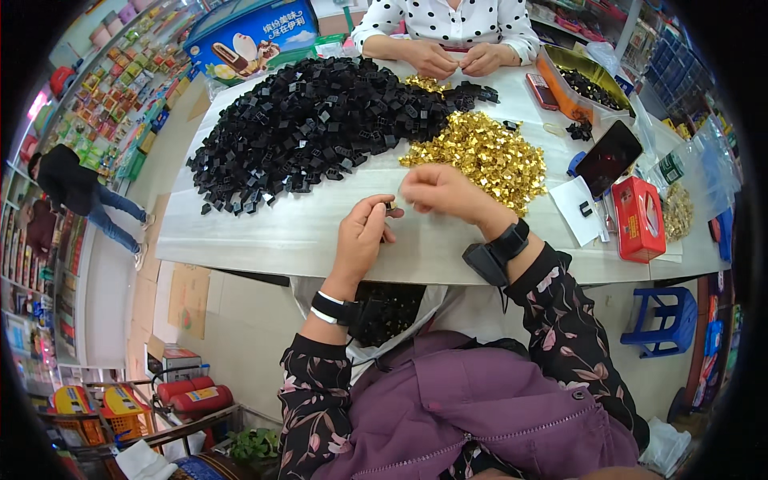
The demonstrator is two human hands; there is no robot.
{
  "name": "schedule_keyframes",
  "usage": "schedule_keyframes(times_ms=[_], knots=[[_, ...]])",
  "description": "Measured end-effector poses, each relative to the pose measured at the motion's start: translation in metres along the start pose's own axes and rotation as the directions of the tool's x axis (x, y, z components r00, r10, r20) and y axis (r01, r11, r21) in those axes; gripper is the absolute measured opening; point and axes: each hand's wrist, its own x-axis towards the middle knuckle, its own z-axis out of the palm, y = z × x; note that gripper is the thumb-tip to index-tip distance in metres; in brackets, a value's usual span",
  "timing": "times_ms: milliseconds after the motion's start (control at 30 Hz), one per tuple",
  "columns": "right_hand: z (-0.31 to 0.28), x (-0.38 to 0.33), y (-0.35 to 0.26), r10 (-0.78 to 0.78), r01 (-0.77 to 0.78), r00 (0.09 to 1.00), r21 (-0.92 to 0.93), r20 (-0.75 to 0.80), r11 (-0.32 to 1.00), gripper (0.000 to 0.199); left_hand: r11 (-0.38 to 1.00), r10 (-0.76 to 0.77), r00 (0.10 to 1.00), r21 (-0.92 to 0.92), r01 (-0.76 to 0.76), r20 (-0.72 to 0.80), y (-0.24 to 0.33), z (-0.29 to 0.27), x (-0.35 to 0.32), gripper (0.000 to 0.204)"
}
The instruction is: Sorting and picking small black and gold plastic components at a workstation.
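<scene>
Black piece (390, 206), pinched in left hand (362, 230), best kept steady; right hand (445, 190) at two o'clock, grip unclear.

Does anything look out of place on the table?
Possibly one thing: a small black piece lies by itself on the white paper near the phone, well apart from the large black pile, so it looks stray.
</scene>
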Motion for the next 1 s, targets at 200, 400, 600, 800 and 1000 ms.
schedule_keyframes(times_ms=[200,400,600,800,1000], knots=[[-0.028,0.010,0.006,-0.200,0.174,0.907,-0.103,-0.372,0.979,0.019,0.998,-0.013,0.998,-0.055,0.010,-0.054,-0.002,0.000,-0.001,0.026],[-0.017,0.007,0.016,-0.402,0.115,0.882,-0.713,-0.248,0.692,0.016,0.994,-0.075,0.996,-0.087,0.072,-0.038,0.013,-0.013,0.003,0.025],[-0.011,0.004,0.017,-0.500,0.093,0.852,-0.895,-0.155,0.436,0.014,0.976,-0.171,0.982,-0.147,0.158,-0.080,0.054,-0.044,0.048,0.026],[-0.003,-0.002,0.012,-0.432,0.159,0.899,-0.867,-0.070,0.472,0.014,0.662,0.248,0.967,0.719,-0.213,0.058,0.038,-0.012,0.109,0.018],[0.005,-0.001,0.014,-0.421,0.173,0.906,-0.876,-0.037,0.451,0.016,0.080,0.172,0.961,0.969,-0.234,0.218,0.022,0.006,0.137,0.025]])
